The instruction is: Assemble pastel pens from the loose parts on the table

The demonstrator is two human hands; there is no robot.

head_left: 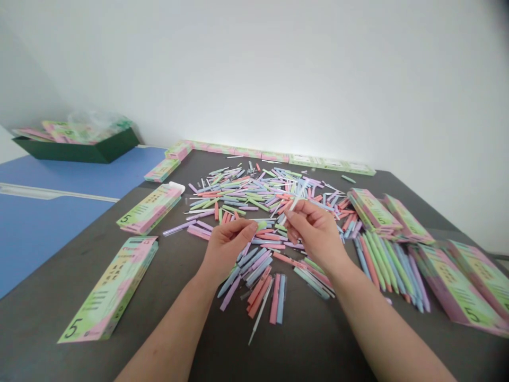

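Observation:
My left hand (226, 245) is closed in a pinch on a light green pen part (261, 225), most of which my fingers hide. My right hand (314, 231) pinches a thin white pen refill (293, 203) that points up and away. Both hands hover over a broad pile of pastel pen parts (254, 185) in green, blue, purple and coral. Below them lie short purple and blue pen parts (254, 268), coral pieces (260, 292) and a loose white refill (260, 313). A row of assembled-looking pens (392, 265) rests right of my right forearm.
Printed pen boxes (109, 292) lie on the left of the dark table (314, 339), with stacked boxes (376, 212) on the right. More boxes (238, 153) line the back edge by the wall. A dark green tray (79, 150) with packaging sits on a blue surface (51, 228).

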